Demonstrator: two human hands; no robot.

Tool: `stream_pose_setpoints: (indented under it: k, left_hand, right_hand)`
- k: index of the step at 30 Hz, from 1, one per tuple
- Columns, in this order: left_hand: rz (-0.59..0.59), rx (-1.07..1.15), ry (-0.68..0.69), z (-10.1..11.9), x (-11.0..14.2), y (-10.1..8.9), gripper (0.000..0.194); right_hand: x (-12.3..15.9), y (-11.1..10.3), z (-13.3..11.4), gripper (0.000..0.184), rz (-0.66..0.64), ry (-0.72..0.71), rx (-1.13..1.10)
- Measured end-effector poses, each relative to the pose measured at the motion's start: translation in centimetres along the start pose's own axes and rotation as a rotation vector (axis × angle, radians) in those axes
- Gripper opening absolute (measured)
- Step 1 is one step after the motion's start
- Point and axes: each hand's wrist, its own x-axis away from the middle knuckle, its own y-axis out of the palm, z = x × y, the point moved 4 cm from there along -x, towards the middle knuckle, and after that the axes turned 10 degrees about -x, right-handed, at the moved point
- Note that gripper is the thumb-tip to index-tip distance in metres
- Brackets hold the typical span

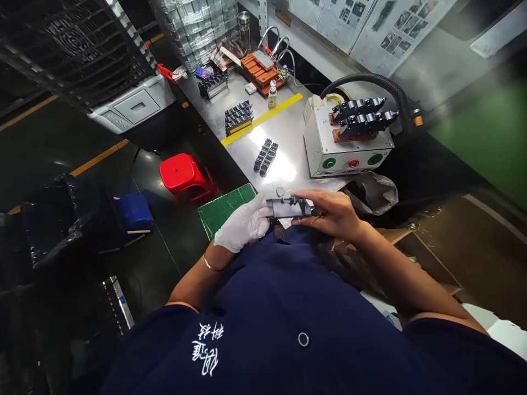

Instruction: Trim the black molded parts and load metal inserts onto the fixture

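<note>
Close to my body, over the near edge of the steel table, I hold a black ridged part with a flat grey face (288, 208). My left hand (242, 225), in a white glove, grips its left end. My bare right hand (337, 211) has its fingers closed around the right end. Just beyond the held part lies a small round pale piece (280, 191). Two black ridged plastic strips (265, 157) rest side by side on the table farther back. The underside of the held part is hidden.
A white control box (348, 142) with buttons carries two black ridged parts (364, 116) in copper-coloured holders. Behind a yellow tape line (263, 119) are more black parts (239, 117), a small bottle (272, 94) and an orange fixture (259, 71). A red stool (183, 173) stands left.
</note>
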Motion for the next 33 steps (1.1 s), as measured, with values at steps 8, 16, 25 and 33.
stream_pose_setpoints:
  k: [8, 16, 25, 33]
  left_hand:
    - [0.380, -0.424, 0.366, 0.5, 0.8, -1.1, 0.020]
    - [0.119, -0.622, 0.295, 0.1, 0.5, -0.4, 0.042]
    - [0.026, -0.740, 0.339, 0.0, 0.8, 0.8, 0.040]
    - [0.169, -0.661, 0.397, -0.3, 1.1, 0.3, 0.037]
  right_hand:
    - [0.6, 2.2, 0.2, 0.036, 0.140, 0.257, -0.141]
    - [0.8, 1.1, -0.4, 0.018, 0.000, 0.252, -0.166]
    - [1.3, 1.6, 0.2, 0.016, -0.161, 0.328, -0.124]
    - [2.0, 1.7, -0.2, 0.038, 0.016, 0.515, -0.334]
